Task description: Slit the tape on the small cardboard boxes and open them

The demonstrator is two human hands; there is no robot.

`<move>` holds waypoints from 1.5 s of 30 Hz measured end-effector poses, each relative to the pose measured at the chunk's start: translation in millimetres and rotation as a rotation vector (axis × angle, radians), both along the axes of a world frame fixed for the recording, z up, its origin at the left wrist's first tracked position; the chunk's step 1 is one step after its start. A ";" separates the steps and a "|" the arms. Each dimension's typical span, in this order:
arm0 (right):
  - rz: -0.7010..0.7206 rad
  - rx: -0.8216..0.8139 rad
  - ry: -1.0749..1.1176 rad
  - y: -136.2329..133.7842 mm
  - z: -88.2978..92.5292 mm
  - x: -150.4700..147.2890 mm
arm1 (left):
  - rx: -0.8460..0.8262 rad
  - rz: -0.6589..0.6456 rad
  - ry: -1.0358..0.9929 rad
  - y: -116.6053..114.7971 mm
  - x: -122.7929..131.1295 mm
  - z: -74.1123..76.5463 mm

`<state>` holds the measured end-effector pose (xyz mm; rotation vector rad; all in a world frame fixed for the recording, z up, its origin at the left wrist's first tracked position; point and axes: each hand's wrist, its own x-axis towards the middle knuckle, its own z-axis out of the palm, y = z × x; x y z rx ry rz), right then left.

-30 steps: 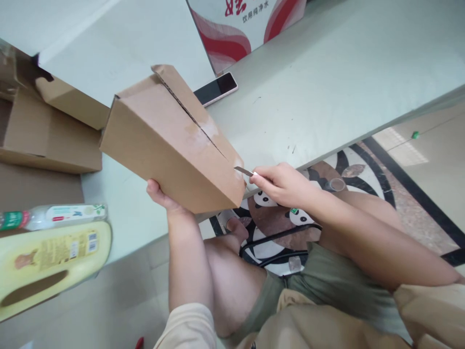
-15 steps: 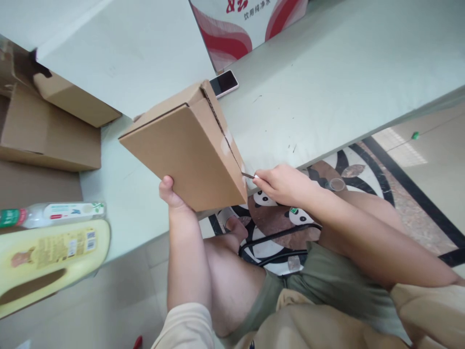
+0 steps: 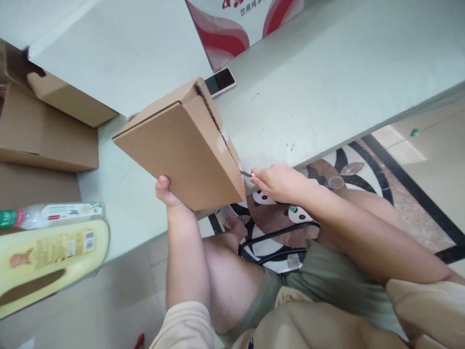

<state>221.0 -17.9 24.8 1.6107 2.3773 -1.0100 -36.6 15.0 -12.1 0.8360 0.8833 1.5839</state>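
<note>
A brown cardboard box (image 3: 181, 148) is tilted up over the near edge of the pale green table (image 3: 319, 82). My left hand (image 3: 167, 194) grips its underside from below, with only the thumb and heel showing. My right hand (image 3: 279, 182) is closed in a pinch on a small metal blade (image 3: 246, 173). The blade's tip touches the near corner of the box, at the end of the taped seam that runs across its top face.
A phone (image 3: 219, 82) lies behind the box, in front of a red and white carton (image 3: 232, 24). More cardboard boxes (image 3: 43, 126) sit at the left. A yellow jug (image 3: 47, 257) and a clear bottle (image 3: 51, 215) lie at the near left. My knees are under the table edge.
The box has been turned in my left hand, so its broad side now faces me and the seam has swung to the right. The blade has stayed at the box's near corner.
</note>
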 end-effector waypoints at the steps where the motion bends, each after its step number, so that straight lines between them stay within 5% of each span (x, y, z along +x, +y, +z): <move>1: -0.002 0.003 0.010 0.4 0.9 -0.4 | -0.002 0.011 -0.005 0.0 -1.9 -2.1; 7: 0.000 0.000 0.017 -0.2 3.1 1.1 | 0.040 0.029 -0.024 1.2 -6.6 -7.4; 12: 0.051 -0.013 0.000 -3.7 -2.9 3.9 | 0.222 0.091 -0.001 8.7 3.7 13.0; 15: -0.047 0.027 0.066 -1.9 -2.9 6.7 | 0.279 0.110 0.047 10.1 9.0 25.8; 22: -0.377 0.285 0.044 10.0 -12.2 21.8 | 0.090 0.098 0.018 7.7 -3.9 19.9; 29: -0.346 0.415 0.227 10.6 -27.0 25.2 | -0.162 -0.063 -0.070 10.5 -18.3 3.4; 34: -0.146 0.596 0.592 3.2 -19.2 15.9 | -0.293 -0.007 -0.036 10.4 -13.9 1.8; 45: -0.171 0.608 0.568 5.7 -24.5 19.4 | -0.400 -0.031 0.054 10.0 -8.3 4.3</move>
